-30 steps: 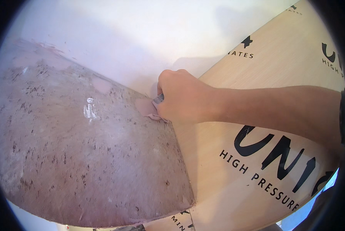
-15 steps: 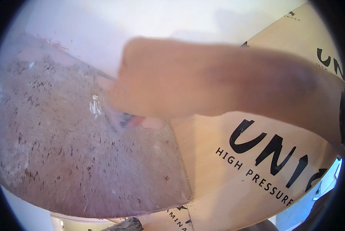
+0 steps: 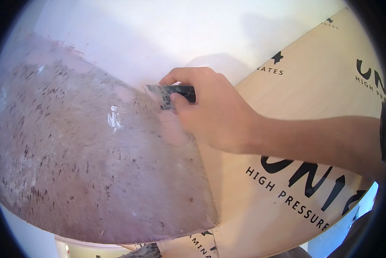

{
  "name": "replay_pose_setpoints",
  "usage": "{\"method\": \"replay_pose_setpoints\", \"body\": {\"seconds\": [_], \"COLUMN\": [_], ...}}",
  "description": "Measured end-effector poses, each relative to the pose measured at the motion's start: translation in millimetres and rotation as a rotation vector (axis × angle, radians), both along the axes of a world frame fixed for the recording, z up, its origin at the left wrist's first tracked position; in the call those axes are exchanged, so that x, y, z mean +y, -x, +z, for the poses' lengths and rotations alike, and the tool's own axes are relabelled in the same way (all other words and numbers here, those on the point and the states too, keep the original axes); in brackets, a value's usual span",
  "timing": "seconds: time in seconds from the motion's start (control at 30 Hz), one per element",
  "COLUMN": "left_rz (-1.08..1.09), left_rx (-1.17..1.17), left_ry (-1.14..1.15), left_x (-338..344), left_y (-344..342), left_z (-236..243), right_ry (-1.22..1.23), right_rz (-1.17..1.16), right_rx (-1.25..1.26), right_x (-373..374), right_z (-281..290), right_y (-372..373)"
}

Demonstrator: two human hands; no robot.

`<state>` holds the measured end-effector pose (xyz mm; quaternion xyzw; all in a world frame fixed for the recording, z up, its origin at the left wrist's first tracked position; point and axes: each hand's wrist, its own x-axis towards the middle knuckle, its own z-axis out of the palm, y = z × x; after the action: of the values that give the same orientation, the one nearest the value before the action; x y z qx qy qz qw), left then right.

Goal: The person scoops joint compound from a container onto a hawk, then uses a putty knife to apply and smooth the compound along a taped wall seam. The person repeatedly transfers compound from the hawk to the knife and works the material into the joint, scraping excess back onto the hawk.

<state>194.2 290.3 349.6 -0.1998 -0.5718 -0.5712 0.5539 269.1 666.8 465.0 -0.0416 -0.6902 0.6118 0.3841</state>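
My right hand (image 3: 210,107) reaches in from the right, closed round the dark handle of a putty knife (image 3: 158,95). Its thumb presses on the near side and the fingers curl over the far side. The smeared blade points left and lies at the edge where the scuffed brown board (image 3: 94,172) meets the white surface (image 3: 137,38). Below the blade, a patch of pinkish filler (image 3: 174,129) covers the board's right edge. Another pale pink smear (image 3: 124,93) lies just left of the blade. My left hand is out of view.
Tan laminate sheet (image 3: 236,193) with black print adjoins the brown board on the right and runs up to the white surface. A small white mark (image 3: 114,118) sits on the board. At the bottom edge, a dark, rough-looking object (image 3: 143,250) shows only in part.
My right hand, blurred before, has drawn back to the right and lower with the putty knife. Its blade and the pink filler patch now show clearly.
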Motion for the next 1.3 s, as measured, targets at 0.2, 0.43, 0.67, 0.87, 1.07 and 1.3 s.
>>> {"method": "replay_pose_setpoints", "body": {"seconds": [0.2,0.43,0.67,0.87,1.07,1.3], "left_rz": [0.031,0.04,0.043,0.054,0.074,0.072], "left_rx": [0.024,0.026,0.031,0.033,0.037,0.048], "left_ry": [-0.028,-0.026,-0.023,-0.011,0.022,0.03], "left_x": [-6,-8,-7,-12,-20,-31], "left_y": [-3,-7,-8,-12,-15,-22], "left_z": [-1,0,-1,-2,-3,-3], "right_ry": [0.038,0.125,-0.125,-0.203,-0.155,-0.155], "right_rz": [0.025,0.061,-0.031,-0.052,0.018,0.039], "right_rx": [0.119,0.06,-0.062,-0.115,-0.102,-0.057], "right_x": [-28,-6,14,2,-2,-8], "right_z": [6,-6,-19,-22,-31,-33], "right_y": [-5,-12,16,24,25,10]}}
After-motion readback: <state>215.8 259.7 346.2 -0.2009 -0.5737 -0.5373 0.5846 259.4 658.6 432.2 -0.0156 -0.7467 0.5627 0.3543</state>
